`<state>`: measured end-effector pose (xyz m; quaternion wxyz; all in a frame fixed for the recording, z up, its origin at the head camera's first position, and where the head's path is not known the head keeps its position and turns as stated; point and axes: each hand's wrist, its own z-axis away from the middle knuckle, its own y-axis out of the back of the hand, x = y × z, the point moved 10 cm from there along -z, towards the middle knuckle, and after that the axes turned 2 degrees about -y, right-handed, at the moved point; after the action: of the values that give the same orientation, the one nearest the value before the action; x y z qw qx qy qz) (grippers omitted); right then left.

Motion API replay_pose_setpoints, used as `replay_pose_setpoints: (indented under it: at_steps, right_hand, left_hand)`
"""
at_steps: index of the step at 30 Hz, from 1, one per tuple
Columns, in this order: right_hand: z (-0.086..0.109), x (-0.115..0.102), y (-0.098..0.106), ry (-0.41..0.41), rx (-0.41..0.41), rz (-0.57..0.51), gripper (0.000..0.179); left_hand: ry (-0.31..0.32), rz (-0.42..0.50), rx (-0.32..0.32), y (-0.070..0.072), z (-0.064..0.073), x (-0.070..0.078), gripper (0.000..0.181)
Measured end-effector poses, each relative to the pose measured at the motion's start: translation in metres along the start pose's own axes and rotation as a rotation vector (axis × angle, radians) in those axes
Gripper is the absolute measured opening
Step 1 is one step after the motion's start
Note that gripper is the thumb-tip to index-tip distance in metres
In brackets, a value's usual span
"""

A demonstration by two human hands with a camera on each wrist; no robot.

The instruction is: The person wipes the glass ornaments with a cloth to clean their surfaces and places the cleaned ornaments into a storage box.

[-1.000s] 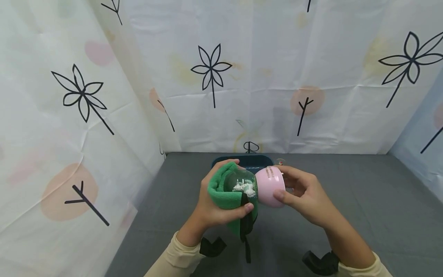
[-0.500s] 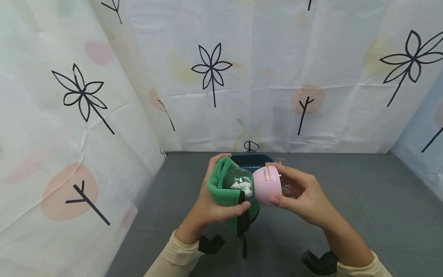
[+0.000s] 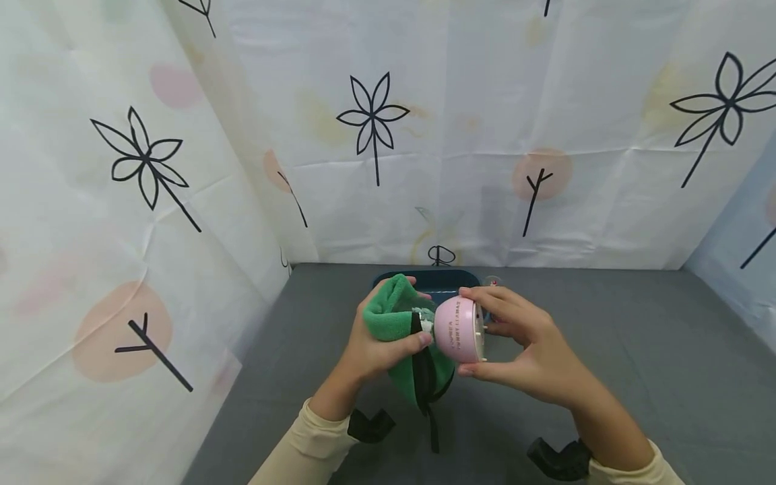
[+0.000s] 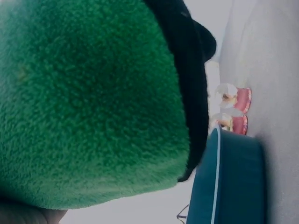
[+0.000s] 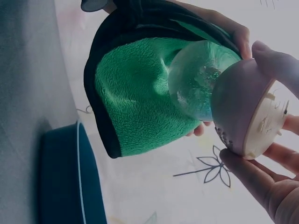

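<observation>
A snow globe with a pink base lies on its side between both hands in the head view. My left hand holds a green plush cloth with black edging, cupped around the clear dome. White pieces inside the dome show at the cloth's edge. My right hand grips the pink base by its rim, thumb and fingers on opposite sides. In the right wrist view the pale underside faces away from the cloth. Green fabric fills most of the left wrist view.
A dark blue basin stands on the grey table behind the hands. Two small clear globes with red bases, including the upper red base, are beside it. A patterned white curtain closes off the back and sides.
The snow globe has turned and moved slightly left, deeper into the cloth, so less of the dome shows. The right fingers have shifted around the base, and its underside now faces partly into view.
</observation>
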<state>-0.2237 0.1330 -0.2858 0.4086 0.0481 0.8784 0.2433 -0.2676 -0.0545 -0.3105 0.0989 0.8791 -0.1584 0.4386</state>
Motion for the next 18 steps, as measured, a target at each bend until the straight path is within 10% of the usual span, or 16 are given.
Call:
replay_pose_setpoints:
  at_steps: [11, 18]
  right_hand:
    - [0.004, -0.025, -0.001, 0.309, 0.009, 0.087, 0.068]
    - [0.006, -0.023, -0.005, 0.323, 0.016, 0.196, 0.065]
  left_hand:
    - [0.094, -0.066, 0.030, 0.003, 0.003, -0.009, 0.065]
    - [0.201, -0.086, 0.062, 0.006, 0.004, -0.018, 0.056]
